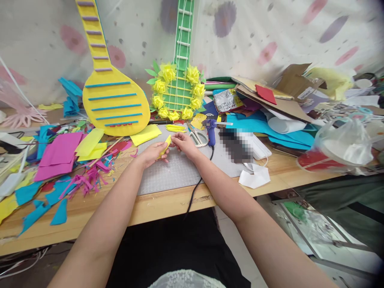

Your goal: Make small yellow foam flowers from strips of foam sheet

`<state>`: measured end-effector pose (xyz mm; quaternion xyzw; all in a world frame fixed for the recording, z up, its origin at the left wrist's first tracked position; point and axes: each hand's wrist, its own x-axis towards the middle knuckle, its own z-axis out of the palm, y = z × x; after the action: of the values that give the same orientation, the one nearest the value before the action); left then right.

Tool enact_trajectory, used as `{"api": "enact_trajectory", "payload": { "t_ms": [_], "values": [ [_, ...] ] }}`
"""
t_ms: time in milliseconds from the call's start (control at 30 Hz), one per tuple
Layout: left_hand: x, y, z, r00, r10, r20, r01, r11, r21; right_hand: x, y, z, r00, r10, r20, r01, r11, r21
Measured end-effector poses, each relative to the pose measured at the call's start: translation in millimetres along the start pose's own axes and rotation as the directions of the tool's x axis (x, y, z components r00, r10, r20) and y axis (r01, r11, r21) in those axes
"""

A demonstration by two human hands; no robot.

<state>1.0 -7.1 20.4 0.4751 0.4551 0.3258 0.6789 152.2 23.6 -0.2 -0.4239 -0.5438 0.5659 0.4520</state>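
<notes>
Between finger and thumb of my left hand (pixel 153 154) is a small folded strip of yellow crepe paper (pixel 166 146), held over the grey cutting mat (pixel 168 178). My right hand (pixel 185 145) is closed at the strip's right side, fingertips pinched together; whether they grip its edge is hidden. Just beyond the hands lie cut yellow paper pieces (pixel 175 128). Scissors (pixel 199 139) rest beside my right hand, and a blue glue gun (pixel 211 132) with its cord lies right of them.
Behind stand a yellow paper instrument (pixel 115 100) and a green one (pixel 183 52) trimmed with yellow flowers. Magenta sheets (pixel 58 156) and coloured scraps cover the left side. Blue paper (pixel 276 132), cardboard and a bagged red tub (pixel 324 156) crowd the right. A white mask (pixel 255 177) lies near the front edge.
</notes>
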Motion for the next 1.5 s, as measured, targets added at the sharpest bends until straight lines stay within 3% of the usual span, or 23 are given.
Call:
{"api": "enact_trajectory", "payload": {
  "t_ms": [100, 300, 500, 700, 900, 1133, 1500],
  "values": [
    [1, -2, -0.7, 0.999, 0.031, 0.006, -0.032, 0.998, 0.049, 1, 0, 0, 0.999, -0.004, -0.035, 0.004, 1.000, 0.024],
    [3, -5, 0.7, 0.996, 0.091, -0.007, -0.088, 0.981, 0.171, -2, -2, 0, 0.996, 0.009, 0.092, -0.007, 1.000, -0.017],
    [2, -4, 2.7, 0.994, 0.111, 0.013, -0.111, 0.970, 0.218, -4, -2, 0, 0.996, -0.024, 0.091, 0.022, 1.000, 0.018],
    [6, -8, 0.6, 0.997, 0.061, 0.041, -0.066, 0.987, 0.145, -3, -2, 0, 0.997, -0.033, 0.070, 0.029, 0.998, 0.063],
    [7, -10, 3.0, 0.995, 0.085, 0.048, -0.088, 0.994, 0.067, -5, -2, 2, 0.985, -0.022, 0.170, 0.017, 0.999, 0.031],
    [3, -4, 4.6, 0.999, -0.018, 0.046, 0.018, 1.000, -0.001, -8, -6, 6, 0.995, -0.002, 0.104, -0.002, 0.999, 0.034],
    [1, -3, 2.8, 0.996, -0.063, 0.058, 0.063, 0.998, 0.000, -2, 4, 3, 0.998, 0.061, -0.014, -0.060, 0.995, 0.077]
  ]
}}
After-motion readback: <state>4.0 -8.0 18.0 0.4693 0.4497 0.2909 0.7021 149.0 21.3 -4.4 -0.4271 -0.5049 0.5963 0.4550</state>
